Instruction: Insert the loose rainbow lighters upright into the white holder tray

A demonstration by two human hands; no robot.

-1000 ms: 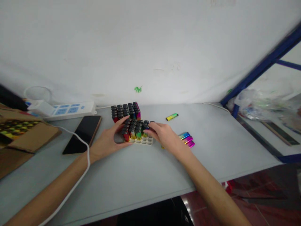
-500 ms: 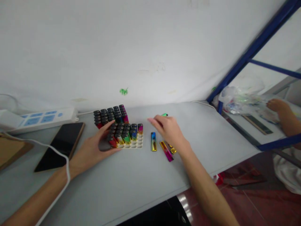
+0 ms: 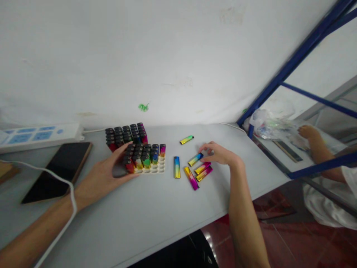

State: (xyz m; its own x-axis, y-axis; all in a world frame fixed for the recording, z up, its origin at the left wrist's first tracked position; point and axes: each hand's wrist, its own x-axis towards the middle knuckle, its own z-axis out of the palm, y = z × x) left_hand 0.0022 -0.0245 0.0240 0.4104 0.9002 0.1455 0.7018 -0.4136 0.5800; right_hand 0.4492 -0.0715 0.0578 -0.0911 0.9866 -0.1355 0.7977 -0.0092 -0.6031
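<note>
A white tray [image 3: 160,167] with round-cornered slots holds rows of upright lighters [image 3: 145,160] with black tops; slots along its right and front sides show bare. My left hand [image 3: 102,178] is spread around the tray's left end, thumb at the near side and fingers behind, gripping it. On the right, the fingertips of my right hand [image 3: 219,153] close at the blue end of a blue-and-yellow lighter [image 3: 195,160] lying on the table. Close by lie two magenta-and-yellow lighters [image 3: 204,174], another slanted magenta-and-yellow lighter [image 3: 191,178] and a blue-to-gold lighter [image 3: 177,167].
A second block of upright lighters [image 3: 125,134] stands behind the tray. A green-and-yellow lighter [image 3: 186,140] lies farther back. Left are a phone [image 3: 57,171], a power strip [image 3: 41,137] and a white cable [image 3: 71,186] crossing my forearm. Beyond the blue frame [image 3: 315,95] shows another person's arm [image 3: 320,149].
My right hand has moved right and down from above the table to the loose lighters, uncovering the green-and-yellow one. The left hand keeps its place on the tray. The view has shifted slightly.
</note>
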